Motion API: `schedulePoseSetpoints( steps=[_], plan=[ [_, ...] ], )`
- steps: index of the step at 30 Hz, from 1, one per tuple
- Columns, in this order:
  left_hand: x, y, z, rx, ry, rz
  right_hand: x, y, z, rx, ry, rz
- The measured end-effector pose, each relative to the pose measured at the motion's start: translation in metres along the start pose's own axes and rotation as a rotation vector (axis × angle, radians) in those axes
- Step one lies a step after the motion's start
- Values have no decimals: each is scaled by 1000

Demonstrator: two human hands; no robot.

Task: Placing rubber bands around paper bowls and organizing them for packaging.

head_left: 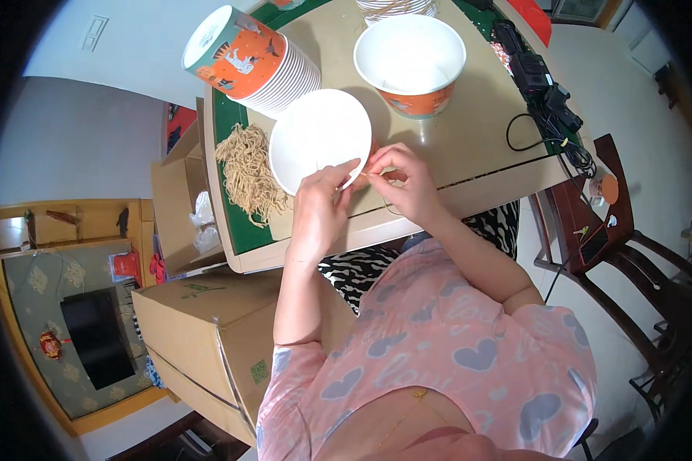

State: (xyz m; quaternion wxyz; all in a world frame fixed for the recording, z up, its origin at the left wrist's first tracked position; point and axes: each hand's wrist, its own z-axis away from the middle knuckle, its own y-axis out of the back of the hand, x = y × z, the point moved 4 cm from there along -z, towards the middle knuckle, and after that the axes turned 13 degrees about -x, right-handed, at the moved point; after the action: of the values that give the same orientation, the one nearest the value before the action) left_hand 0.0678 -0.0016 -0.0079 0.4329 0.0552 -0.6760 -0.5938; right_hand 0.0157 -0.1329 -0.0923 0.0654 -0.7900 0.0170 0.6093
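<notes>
A white-lined paper bucket [321,138] lies tilted at the table's front edge, its mouth facing up toward me. My left hand [321,207] is closed on its near rim, thumb and fingers gripping the wall. Beside that rim my right hand [402,183] pinches a thin tan cord, with a strand of it looping below the fingers. The cord's end at the bucket wall is hidden by my fingertips. To the left of the bucket is a tangled heap of tan cords [251,173].
A tall stack of nested orange-and-green paper buckets [257,65] leans at the far left. Another bucket [411,61] stands upright behind my right hand. Black adapters with cables [546,84] lie along the table's right edge. Cardboard boxes [200,330] stand at left; a wooden chair [592,207] is at right.
</notes>
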Motion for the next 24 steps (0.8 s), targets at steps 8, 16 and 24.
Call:
schedulePoseSetpoints(
  steps=[8, 16, 24],
  plan=[
    [-3, 1, -1, 12, 90, 198, 1, 0, -4, 6, -12, 6],
    [-11, -1, -10, -5, 54, 279, 2, 0, -7, 6, -10, -28],
    [-16, -5, -13, 19, 110, 309, 0, -2, -10, -78, -86, -19]
  ],
)
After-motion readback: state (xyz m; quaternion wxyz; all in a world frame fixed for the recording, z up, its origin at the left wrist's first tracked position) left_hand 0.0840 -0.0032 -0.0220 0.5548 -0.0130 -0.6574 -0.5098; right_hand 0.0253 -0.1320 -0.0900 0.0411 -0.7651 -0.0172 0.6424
